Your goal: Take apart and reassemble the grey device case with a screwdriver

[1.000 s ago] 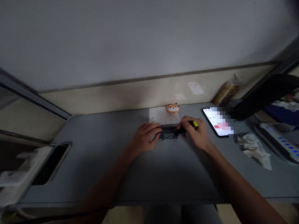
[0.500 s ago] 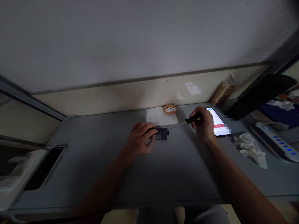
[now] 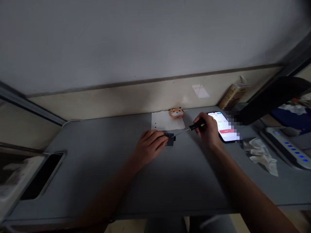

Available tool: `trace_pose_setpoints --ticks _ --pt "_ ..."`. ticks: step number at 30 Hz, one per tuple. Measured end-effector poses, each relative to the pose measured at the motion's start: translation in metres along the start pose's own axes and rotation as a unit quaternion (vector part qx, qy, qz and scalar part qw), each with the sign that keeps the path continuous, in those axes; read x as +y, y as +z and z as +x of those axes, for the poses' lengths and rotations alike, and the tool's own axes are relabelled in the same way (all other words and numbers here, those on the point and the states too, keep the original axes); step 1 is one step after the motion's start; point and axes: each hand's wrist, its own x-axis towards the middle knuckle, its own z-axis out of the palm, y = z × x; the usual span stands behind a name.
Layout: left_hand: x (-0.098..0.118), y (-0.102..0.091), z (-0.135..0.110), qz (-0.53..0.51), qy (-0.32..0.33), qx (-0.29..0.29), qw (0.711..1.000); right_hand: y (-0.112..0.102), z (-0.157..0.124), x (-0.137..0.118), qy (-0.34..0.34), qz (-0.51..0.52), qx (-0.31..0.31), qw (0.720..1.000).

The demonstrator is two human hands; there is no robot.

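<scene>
The left hand [image 3: 150,146], fingers spread, presses the black box [image 3: 170,141] steady; the right hand [image 3: 207,130] pinches a screwdriver [image 3: 197,124]. Its tip rests just by the box.

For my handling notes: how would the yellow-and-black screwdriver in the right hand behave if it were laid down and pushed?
The screwdriver, held in the right hand, has a rounded-looking handle, so it would probably roll on the grey desk. Its thin metal shaft likely feels stiff, not floppy. It is probably light and handle-heavy.

Head-worn camera, facing forward and down, close above both hands [image 3: 148,146] [image 3: 207,131]
</scene>
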Motion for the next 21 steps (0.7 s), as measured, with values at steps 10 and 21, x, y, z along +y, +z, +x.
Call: trace_pose_setpoints --ticks 10,21 --pt "0.001 0.001 -0.002 0.006 0.017 -0.003 1.0 -0.001 0.001 0.004 -0.004 0.011 0.008 1.0" --pt "0.019 0.006 -0.003 0.027 0.026 -0.082 0.996 0.016 -0.004 0.018 -0.005 -0.109 -0.099 0.989"
